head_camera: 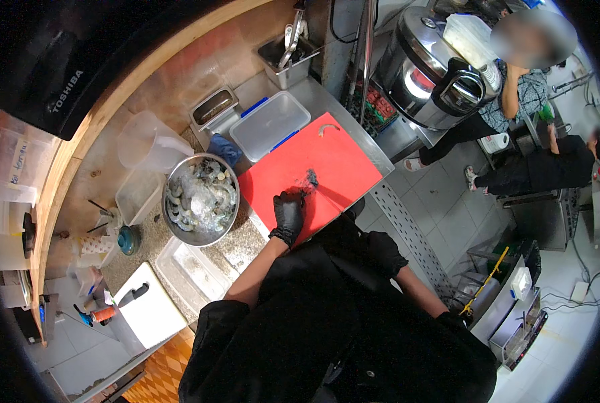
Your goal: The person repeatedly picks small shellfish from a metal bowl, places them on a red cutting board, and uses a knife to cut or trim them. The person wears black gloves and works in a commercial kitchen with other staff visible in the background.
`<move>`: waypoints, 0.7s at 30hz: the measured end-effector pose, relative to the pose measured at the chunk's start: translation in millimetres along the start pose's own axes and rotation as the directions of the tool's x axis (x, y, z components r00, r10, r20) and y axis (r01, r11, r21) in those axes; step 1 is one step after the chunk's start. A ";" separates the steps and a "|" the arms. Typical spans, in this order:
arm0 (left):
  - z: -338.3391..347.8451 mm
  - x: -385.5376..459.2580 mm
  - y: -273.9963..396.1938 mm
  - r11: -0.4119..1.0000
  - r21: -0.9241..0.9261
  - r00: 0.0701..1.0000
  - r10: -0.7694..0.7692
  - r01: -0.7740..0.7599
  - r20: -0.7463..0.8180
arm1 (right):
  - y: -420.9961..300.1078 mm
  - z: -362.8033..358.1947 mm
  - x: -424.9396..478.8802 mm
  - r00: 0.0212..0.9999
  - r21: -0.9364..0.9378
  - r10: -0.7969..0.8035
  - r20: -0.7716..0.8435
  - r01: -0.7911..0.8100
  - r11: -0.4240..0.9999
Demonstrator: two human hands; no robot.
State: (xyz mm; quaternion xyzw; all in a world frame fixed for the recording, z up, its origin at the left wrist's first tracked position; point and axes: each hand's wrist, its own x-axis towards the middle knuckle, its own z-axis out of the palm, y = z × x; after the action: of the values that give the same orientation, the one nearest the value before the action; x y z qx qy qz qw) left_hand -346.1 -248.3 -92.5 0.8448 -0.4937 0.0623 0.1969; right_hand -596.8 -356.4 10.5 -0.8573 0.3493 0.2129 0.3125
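Note:
My left hand [287, 214] wears a black glove and rests with curled fingers on the near left part of a red cutting board [348, 156]. Whether something is inside those fingers is hidden. Just beyond them lies a small heap of dark, wet scraps [310, 178]. A single shrimp [328, 129] lies near the board's far corner. Left of the board stands a steel bowl [234, 214] heaped with raw shrimp [182, 211] and ice [199, 201]. My right hand [384, 253], also black-gloved, is off the board beside my body; its fingers are not clear.
A lidded plastic container [270, 126], a blue cloth [224, 149] and a plastic jug [149, 146] stand behind the bowl. A knife [140, 290] lies on a white board [151, 312] at left. Two people stand at right, beyond a large steel cooker [410, 60].

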 end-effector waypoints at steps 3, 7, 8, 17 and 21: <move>8.2 -0.4 -4.2 0.998 0.056 1.000 0.004 -0.005 0.013 | -4.8 -9.1 -1.8 0.998 0.027 -0.059 -0.002 0.059 0.998; -1.2 -2.3 -1.0 0.999 0.032 1.000 0.015 -0.016 0.023 | -3.4 -1.4 3.8 1.000 0.011 -0.020 -0.013 0.021 1.000; 0.2 -2.0 -2.1 1.000 0.013 1.000 0.011 -0.011 0.014 | -7.7 -8.1 4.0 1.000 -0.007 -0.001 -0.003 0.000 1.000; -1.3 -6.4 -5.7 0.999 -0.031 1.000 0.007 -0.007 0.000 | -4.3 -10.8 9.9 1.000 -0.005 -0.012 0.027 0.012 1.000; -1.1 -5.6 -3.9 0.999 -0.044 0.999 0.019 -0.021 -0.041 | 18.5 15.6 18.1 0.990 0.084 -0.137 -0.025 0.139 0.987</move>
State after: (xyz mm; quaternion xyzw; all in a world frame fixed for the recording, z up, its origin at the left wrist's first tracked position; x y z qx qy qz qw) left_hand -345.5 -241.6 -94.2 0.8337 -0.4994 0.0704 0.2248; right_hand -600.6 -364.5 -18.3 -0.8673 0.3009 0.1675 0.3594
